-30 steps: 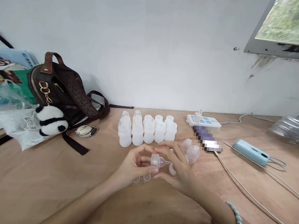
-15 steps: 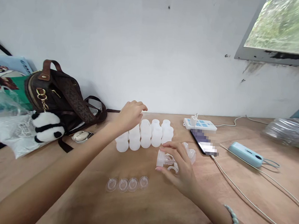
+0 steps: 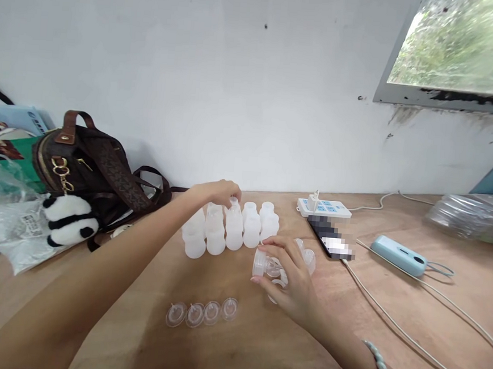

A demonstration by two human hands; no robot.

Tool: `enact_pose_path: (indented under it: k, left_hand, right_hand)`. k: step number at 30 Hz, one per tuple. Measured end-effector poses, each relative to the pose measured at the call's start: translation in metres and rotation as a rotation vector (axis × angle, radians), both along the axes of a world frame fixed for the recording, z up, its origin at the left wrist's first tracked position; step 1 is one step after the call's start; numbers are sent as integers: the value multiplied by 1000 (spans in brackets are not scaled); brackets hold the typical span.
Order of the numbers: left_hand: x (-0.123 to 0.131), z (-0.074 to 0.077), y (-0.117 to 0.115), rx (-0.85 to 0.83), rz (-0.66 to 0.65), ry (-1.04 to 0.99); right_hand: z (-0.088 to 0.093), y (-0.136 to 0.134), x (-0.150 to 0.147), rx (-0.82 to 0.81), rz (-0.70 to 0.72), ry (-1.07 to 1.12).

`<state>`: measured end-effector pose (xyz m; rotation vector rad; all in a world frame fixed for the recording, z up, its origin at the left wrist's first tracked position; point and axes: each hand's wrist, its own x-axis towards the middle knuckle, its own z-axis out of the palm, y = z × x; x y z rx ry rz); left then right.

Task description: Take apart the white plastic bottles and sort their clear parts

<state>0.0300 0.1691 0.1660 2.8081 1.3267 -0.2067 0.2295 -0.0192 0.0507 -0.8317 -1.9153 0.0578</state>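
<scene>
My left hand (image 3: 218, 192) reaches over a cluster of several small translucent white bottles (image 3: 230, 230) near the wall, its fingertips curled down onto the top of one in the back row. My right hand (image 3: 287, 274), a pale bead bracelet on its wrist, lies on the wooden table (image 3: 91, 309) with its fingers closed round a clear plastic cap piece (image 3: 261, 263). More clear pieces (image 3: 308, 255) lie just behind that hand. A row of several small clear discs (image 3: 202, 313) sits nearer to me.
A brown handbag (image 3: 89, 166) with a panda toy (image 3: 66, 220) and plastic bags (image 3: 8, 222) fill the left. To the right lie a power strip (image 3: 324, 207), a phone (image 3: 330, 238), a light blue device (image 3: 398, 255) with cables (image 3: 409, 339), and a clear bag (image 3: 470, 216).
My left hand let go of the clear piece and reached forward to the bottles, then lowered onto one. My right hand kept the clear piece and stayed put.
</scene>
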Motion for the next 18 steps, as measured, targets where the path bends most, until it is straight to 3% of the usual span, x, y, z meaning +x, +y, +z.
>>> enact_pose_path:
  k: [5,8,10,13,18]
  left_hand:
    - [-16,51,-10,145,-13,-123]
    - [-22,80,-35,349,-57,-327]
    - [-23,87,-59,403,-81,-495]
    - [-24,76,-96,341,-136,-632]
    - [-27,24,-134,183,-176,-618]
  right_hand:
    - [7,13,16,-58,-91,52]
    - [9,36,44,-145,-283,145]
    - [7,53,67,-309,-484,170]
    - [-4,74,99,-417,-598,173]
    - [-23,91,123,-529,-696,141]
